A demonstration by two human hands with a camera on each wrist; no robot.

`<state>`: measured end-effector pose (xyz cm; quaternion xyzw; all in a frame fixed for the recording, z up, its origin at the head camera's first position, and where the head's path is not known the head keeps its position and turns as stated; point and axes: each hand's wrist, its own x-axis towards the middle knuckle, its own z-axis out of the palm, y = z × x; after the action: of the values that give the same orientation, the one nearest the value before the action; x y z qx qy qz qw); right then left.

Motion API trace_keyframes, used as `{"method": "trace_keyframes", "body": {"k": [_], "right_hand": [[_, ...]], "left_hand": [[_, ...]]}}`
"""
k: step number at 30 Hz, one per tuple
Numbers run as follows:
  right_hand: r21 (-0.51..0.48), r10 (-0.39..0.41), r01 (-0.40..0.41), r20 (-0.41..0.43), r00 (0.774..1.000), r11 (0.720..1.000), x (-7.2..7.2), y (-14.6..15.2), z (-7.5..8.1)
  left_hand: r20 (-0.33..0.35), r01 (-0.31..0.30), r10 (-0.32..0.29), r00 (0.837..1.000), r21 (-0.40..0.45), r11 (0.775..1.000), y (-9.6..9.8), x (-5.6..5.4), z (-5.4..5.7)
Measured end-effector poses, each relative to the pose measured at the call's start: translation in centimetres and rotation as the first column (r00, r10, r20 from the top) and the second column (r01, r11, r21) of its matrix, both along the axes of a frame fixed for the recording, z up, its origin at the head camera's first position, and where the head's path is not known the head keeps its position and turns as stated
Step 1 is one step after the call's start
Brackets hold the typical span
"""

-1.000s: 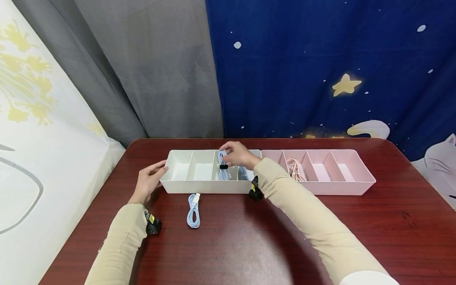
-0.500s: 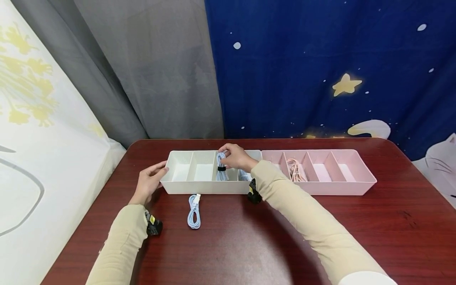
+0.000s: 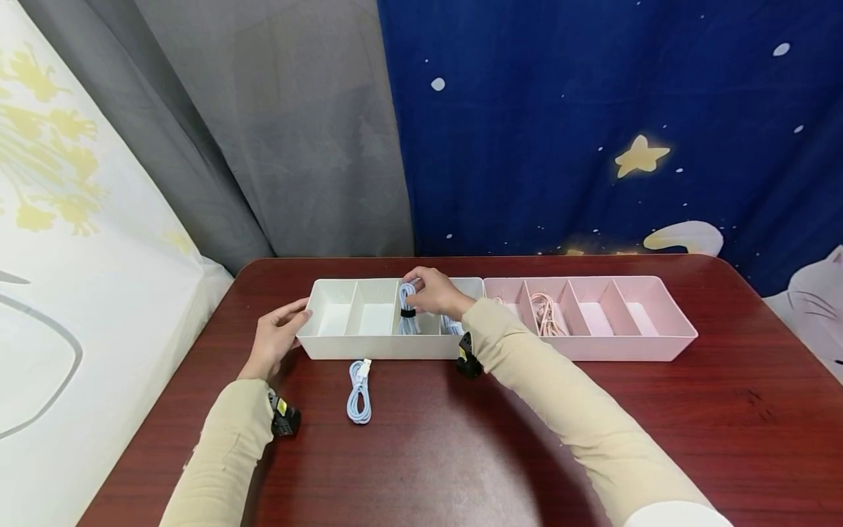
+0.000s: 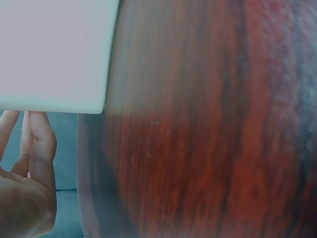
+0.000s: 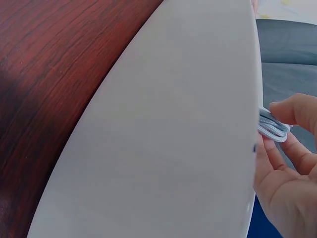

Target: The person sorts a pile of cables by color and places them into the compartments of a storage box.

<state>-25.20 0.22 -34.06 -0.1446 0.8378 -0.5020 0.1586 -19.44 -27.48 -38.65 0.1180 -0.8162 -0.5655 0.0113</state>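
My left hand [image 3: 275, 338] pinches the left end of a white divided tray [image 3: 369, 347], thumb and fingertips at its rim. In the left wrist view its fingers [image 4: 42, 144] reach up to the tray's edge. My right hand [image 3: 436, 291] holds a coiled light-blue cable [image 3: 407, 300], tied with a black strap, upright in the tray's third compartment from the left. The right wrist view shows thumb and fingers around the top of the loops. Another blue cable [image 3: 451, 326] lies in the compartment to the right, partly hidden by the hand.
A light-blue USB cable [image 3: 358, 395] lies coiled on the table [image 3: 408, 454] in front of the white tray. A pink divided tray [image 3: 619, 350] adjoins it on the right, holding a pink cable [image 3: 544, 315]. Curtains [image 3: 316, 146] hang behind the table's far edge.
My right hand has moved slightly left and down with the coiled cable, which now sits deeper and nearer the compartment's left divider. The left hand stays at the tray's end.
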Motion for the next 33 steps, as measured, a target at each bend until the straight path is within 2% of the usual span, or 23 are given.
{"method": "trace_keyframes", "body": {"k": [11,21,33], "right_hand": [[0.012,0.001,0.0,-0.029,1.0,1.0,0.08,-0.09,-0.12],[0.07,0.025,-0.015,-0.145,0.989,0.997,0.32,-0.18,-0.32],[0.108,0.042,-0.024,-0.17,0.985,0.994,0.66,-0.12,-0.32]], "left_hand": [[0.002,0.005,-0.005,1.0,-0.001,1.0,-0.05,-0.01,-0.03],[0.004,-0.003,0.003,1.0,-0.012,1.0,-0.07,-0.03,-0.05],[0.001,0.0,0.0,1.0,-0.001,1.0,-0.06,0.05,0.0]]}}
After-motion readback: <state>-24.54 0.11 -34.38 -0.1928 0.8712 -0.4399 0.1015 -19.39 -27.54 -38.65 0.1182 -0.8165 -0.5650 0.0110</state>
